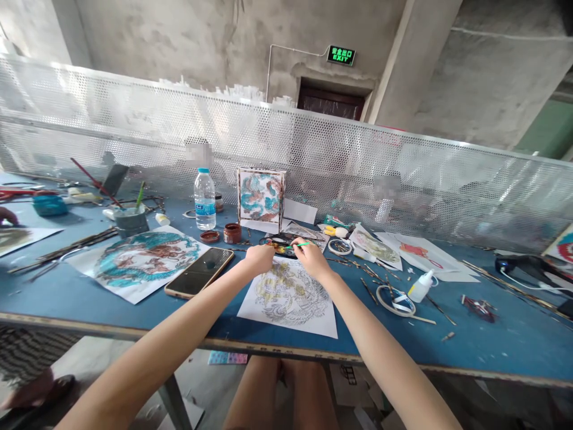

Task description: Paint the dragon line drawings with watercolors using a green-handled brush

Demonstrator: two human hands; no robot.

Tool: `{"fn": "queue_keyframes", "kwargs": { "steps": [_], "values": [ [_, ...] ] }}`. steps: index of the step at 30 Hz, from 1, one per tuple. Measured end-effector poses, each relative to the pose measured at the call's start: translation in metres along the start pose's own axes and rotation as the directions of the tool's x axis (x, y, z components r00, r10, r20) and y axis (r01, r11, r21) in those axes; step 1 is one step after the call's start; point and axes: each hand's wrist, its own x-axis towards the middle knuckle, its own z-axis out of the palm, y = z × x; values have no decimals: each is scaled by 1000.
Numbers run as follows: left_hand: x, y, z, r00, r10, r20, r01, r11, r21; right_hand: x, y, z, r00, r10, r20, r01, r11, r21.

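A thin green paintbrush is gripped in my right hand, its tip over a dark paint palette with yellow and other dabs. My left hand is closed at the palette's near left edge; its fingertips are hidden, so what they hold cannot be made out. Below both hands lies a white sheet with a line drawing, partly coloured yellow in its upper left. Behind the palette stands a framed turquoise and brown picture.
Left of the sheet are a phone, a painted sheet, a water bottle, a brown paint jar and a brush cup. To the right are a tape roll, a white glue bottle and twigs. Another person's hand shows far left.
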Motion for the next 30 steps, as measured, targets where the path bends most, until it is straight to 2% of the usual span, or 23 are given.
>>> {"fn": "queue_keyframes", "kwargs": {
  "steps": [15, 20, 30],
  "values": [
    [-2, 0, -1, 1000, 7, -8, -7, 1000, 1, 0, 1, -1, 999, -22, -29, 23, 999, 37],
    [-2, 1, -1, 1000, -4, -2, 4, 1000, -7, 1, 0, -1, 999, -22, 27, 21, 999, 29],
    [-2, 2, 0, 1000, 4, 1, -4, 1000, 14, 1, 1, 0, 1000, -5, 21, 4, 1000, 31]
  ]
}}
